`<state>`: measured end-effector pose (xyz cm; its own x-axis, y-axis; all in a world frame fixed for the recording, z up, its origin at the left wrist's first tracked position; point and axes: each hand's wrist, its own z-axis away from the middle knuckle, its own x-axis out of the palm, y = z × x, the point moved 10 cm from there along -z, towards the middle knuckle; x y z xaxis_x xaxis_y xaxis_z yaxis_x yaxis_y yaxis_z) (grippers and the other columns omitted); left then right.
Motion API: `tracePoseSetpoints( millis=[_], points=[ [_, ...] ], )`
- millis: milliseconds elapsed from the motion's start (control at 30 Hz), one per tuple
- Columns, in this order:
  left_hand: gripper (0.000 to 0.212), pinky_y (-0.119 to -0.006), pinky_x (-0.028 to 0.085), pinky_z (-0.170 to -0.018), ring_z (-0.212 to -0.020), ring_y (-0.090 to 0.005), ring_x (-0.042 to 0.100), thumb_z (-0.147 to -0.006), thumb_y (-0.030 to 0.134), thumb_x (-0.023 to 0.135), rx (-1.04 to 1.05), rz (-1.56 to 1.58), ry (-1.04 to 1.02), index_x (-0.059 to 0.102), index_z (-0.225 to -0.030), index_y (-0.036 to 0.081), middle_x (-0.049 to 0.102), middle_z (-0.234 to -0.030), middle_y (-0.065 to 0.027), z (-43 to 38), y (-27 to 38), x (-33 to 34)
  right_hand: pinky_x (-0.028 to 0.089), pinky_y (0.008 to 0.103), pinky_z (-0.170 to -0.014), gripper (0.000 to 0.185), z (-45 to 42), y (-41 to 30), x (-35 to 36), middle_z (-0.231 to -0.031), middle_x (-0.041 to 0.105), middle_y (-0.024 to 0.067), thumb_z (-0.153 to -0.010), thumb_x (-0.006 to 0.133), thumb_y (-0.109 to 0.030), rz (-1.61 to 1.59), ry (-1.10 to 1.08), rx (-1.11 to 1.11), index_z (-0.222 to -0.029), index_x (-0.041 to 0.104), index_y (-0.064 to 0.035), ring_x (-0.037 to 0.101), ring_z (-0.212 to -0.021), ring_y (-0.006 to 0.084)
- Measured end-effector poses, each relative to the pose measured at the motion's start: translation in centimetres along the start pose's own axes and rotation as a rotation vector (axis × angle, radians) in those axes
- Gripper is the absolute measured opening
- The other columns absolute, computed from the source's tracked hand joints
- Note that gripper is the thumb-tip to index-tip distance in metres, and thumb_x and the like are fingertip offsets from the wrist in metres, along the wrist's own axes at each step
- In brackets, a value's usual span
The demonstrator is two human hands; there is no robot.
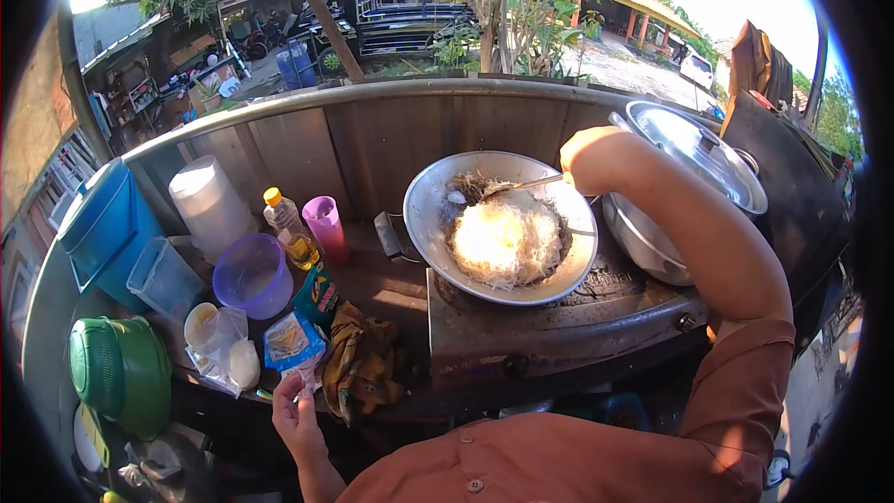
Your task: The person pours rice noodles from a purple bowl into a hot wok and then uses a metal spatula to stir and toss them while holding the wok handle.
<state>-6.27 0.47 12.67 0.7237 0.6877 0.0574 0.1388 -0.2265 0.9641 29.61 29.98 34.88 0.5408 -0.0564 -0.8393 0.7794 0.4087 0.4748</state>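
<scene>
My right hand (594, 159) grips the handle of a metal spatula (534, 183). Its blade is in the far side of a wide metal wok (423, 237), at the edge of a mound of thin pale noodles (506, 241). Sunlight glares on the noodles, and darker bits lie around them. The wok sits on a metal gas stove (475, 342). My left hand (302, 416) is raised at the counter's front edge, fingers curled, below a blue-and-white packet (293, 341) and beside a crumpled patterned cloth (363, 360). Whether it holds something small is unclear.
Right of the wok stands a large metal pot (646, 241) with its lid (698, 154) tilted. At left are a purple bowl (253, 276), an oil bottle (288, 223), a pink cup (325, 223), a blue bucket (112, 230) and green baskets (122, 370). A metal wall (391, 147) runs behind.
</scene>
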Motion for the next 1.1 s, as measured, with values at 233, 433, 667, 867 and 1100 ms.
tracePoseSetpoints(
  millis=[233,433,667,867,1100],
  points=[
    [0.024,-0.024,0.039,-0.084,-0.094,-0.0112,0.051,-0.086,0.004,0.051,0.003,0.087,-0.133,0.052,-0.109,-0.002,0.055,-0.102,-0.0073,-1.4,1.0,5.1,0.046,0.0436,-0.074,0.025,11.2,1.9,2.2,-0.079,0.063,0.0156,-0.086,0.046,-0.023,-0.324,0.073,-0.082,-0.085,0.064,-0.0054,0.060,-0.079,0.0339],
    [0.023,-0.024,0.039,-0.085,-0.094,-0.0107,0.051,-0.085,0.002,0.051,0.022,0.110,-0.228,0.052,-0.108,-0.002,0.055,-0.103,-0.0068,-1.7,2.3,8.4,0.047,0.0447,-0.071,0.024,16.5,1.3,5.6,-0.073,0.062,0.0157,-0.086,0.048,-0.025,-0.307,0.004,0.069,-0.081,0.061,-0.0055,0.060,-0.075,0.0356],
    [0.023,-0.024,0.040,-0.086,-0.095,-0.0117,0.051,-0.085,0.000,0.051,0.002,0.123,-0.293,0.051,-0.108,-0.002,0.053,-0.107,-0.0082,-1.0,1.6,9.8,0.047,0.0442,-0.069,0.023,9.3,-1.2,10.3,-0.075,0.062,0.0174,-0.086,0.047,-0.024,-0.346,0.164,0.024,-0.084,0.061,-0.0049,0.060,-0.077,0.0345],
    [0.022,-0.024,0.040,-0.085,-0.093,-0.0109,0.052,-0.085,0.002,0.051,0.005,0.107,-0.192,0.052,-0.107,-0.002,0.055,-0.104,-0.0072,-0.7,1.5,7.2,0.047,0.0434,-0.070,0.021,12.4,3.5,4.9,-0.079,0.063,0.0126,-0.086,0.047,-0.025,-0.347,0.186,0.135,-0.086,0.062,-0.0098,0.060,-0.081,0.0317],
    [0.020,-0.023,0.039,-0.084,-0.091,-0.0101,0.052,-0.086,0.002,0.050,0.021,0.144,-0.197,0.053,-0.106,-0.001,0.056,-0.101,-0.0060,-0.4,2.5,8.2,0.048,0.0415,-0.070,0.023,8.2,4.1,8.9,-0.080,0.063,0.0115,-0.087,0.047,-0.027,-0.286,0.278,0.176,-0.087,0.062,-0.0108,0.062,-0.080,0.0300]
  ],
)
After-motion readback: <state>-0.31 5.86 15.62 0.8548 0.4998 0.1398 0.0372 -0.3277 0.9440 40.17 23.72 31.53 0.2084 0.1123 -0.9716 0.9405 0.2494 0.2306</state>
